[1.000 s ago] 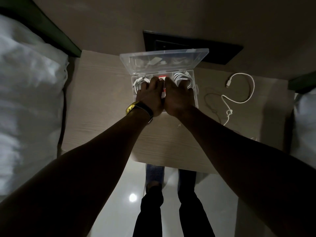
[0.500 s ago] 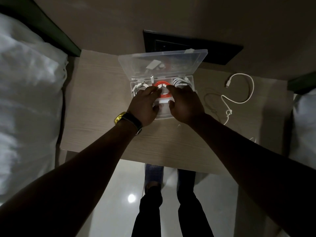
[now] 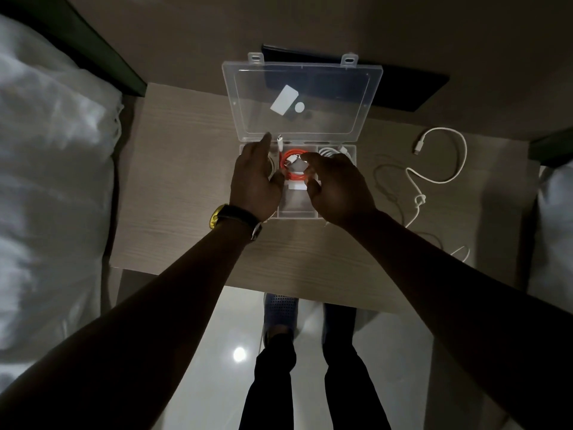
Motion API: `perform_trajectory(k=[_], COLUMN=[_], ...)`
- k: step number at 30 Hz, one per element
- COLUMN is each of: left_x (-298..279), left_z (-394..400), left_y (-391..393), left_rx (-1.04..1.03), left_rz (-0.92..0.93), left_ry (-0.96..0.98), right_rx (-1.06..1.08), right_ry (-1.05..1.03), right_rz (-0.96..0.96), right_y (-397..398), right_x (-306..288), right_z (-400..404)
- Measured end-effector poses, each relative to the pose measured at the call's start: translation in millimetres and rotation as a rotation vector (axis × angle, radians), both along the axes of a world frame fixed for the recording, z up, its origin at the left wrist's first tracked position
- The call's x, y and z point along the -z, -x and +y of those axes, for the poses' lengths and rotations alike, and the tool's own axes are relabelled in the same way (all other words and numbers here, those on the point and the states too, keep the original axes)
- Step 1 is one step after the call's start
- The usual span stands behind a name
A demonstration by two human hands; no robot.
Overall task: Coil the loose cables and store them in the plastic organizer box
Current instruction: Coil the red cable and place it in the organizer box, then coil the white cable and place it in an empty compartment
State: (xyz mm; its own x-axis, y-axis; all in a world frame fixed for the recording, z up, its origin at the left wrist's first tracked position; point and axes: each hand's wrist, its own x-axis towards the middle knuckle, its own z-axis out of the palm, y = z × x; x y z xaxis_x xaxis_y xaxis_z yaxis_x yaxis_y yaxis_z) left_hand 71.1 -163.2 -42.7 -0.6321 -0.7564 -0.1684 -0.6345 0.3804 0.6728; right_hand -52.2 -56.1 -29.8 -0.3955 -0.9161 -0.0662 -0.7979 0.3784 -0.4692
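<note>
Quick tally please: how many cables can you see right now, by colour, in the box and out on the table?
White cables: 3, two coiled in the box (left, partly under the left hand; right, behind the right hand), one loose on the table
Orange cable: 1, coiled in the middle compartment
Total: 4

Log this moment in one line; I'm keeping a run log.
stage: storing | left hand: over box, open | right hand: at orange cable, open | white cable: loose on table
</note>
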Motion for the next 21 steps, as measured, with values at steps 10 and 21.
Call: perform_trajectory(k=[10,21], left_x=[-7.3,-15.2], left_z=[1.2,75.7], left_y=[-1.4,-30.5], left_rx=[-0.024,-0.088], left_rz=[0.01,0.254], left_ry=[0.005,-0.051], right_rx=[0.25,0.667], right_ry=[0.159,-0.069], right_rz=[-0.116,-0.054], right_y=[23.3,78.8], right_x=[-13.2,-4.1], right_z=[22.6,116.5])
